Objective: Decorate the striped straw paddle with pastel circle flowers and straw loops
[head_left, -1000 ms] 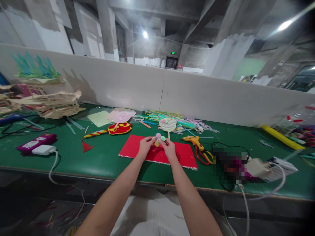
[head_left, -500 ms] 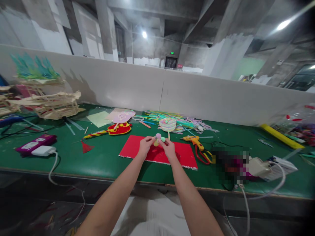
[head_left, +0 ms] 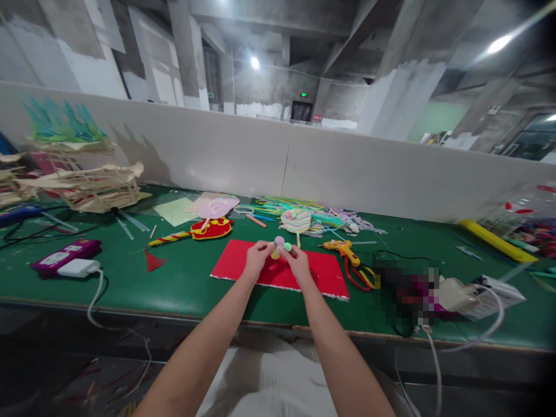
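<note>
From here, the left hand [head_left: 258, 258] and right hand [head_left: 297, 262] pinch a pastel disc cluster [head_left: 279, 241] in their fingertips mid-frame, over the red board [head_left: 232, 260]; light, even pressure should keep it undistorted

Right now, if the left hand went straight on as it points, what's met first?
Likely the pastel discs at the fingertips of the left hand, then the right hand. Beyond, the striped round piece lies roughly in line, but depth is unclear.
</note>
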Action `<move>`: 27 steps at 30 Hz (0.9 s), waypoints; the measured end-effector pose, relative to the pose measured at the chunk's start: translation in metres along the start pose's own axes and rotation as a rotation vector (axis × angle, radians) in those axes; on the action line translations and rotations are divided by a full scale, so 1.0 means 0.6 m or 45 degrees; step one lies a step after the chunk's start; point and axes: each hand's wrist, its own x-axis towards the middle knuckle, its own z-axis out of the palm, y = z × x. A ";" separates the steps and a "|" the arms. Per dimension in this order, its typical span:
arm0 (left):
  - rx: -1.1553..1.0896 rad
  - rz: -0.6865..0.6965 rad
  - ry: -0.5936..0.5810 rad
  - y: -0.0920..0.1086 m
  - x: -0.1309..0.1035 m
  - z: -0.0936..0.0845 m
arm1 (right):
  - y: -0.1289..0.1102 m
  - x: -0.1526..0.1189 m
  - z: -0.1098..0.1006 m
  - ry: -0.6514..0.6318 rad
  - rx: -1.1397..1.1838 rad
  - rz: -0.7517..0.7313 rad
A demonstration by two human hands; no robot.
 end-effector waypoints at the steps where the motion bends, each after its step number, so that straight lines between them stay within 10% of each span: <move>1: 0.001 0.001 0.006 0.000 0.000 0.000 | 0.001 0.000 0.001 -0.002 -0.001 0.003; 8: 0.003 -0.009 0.038 0.000 0.000 -0.002 | -0.021 -0.003 -0.008 0.062 -0.127 0.018; 17: 0.046 -0.032 -0.011 0.002 -0.001 -0.001 | -0.127 0.058 -0.252 -0.070 -1.813 0.322; 27: 0.048 -0.043 -0.024 0.004 -0.002 -0.001 | -0.083 0.058 -0.331 -0.117 -1.968 0.545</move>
